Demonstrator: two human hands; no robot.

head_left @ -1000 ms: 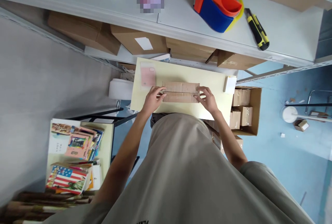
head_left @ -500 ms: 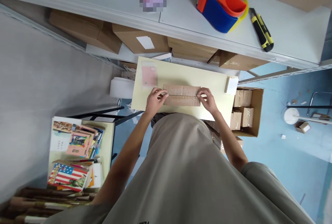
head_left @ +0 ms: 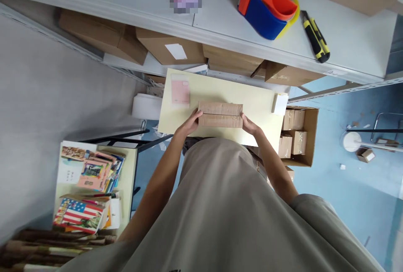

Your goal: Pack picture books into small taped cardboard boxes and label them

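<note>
A flat brown cardboard box (head_left: 220,114) with a seam along its middle lies on a pale yellow table (head_left: 255,102). My left hand (head_left: 189,124) grips the box's left end and my right hand (head_left: 249,125) grips its right end, fingers partly tucked under the near edge. A pink phone case in clear wrap (head_left: 180,90) lies left of the box. A small white packet (head_left: 279,103) rests at the table's right edge.
A grey shelf (head_left: 346,32) above holds an orange-and-blue tape dispenser (head_left: 267,7) and a yellow utility knife (head_left: 315,37). Brown cartons sit under the shelf. An open carton of small boxes (head_left: 297,135) stands right. A side table with printed cards (head_left: 90,188) is left.
Both hands have slid from the top of the box to its ends, nearer my body. The box's flaps now lie flat and closed.
</note>
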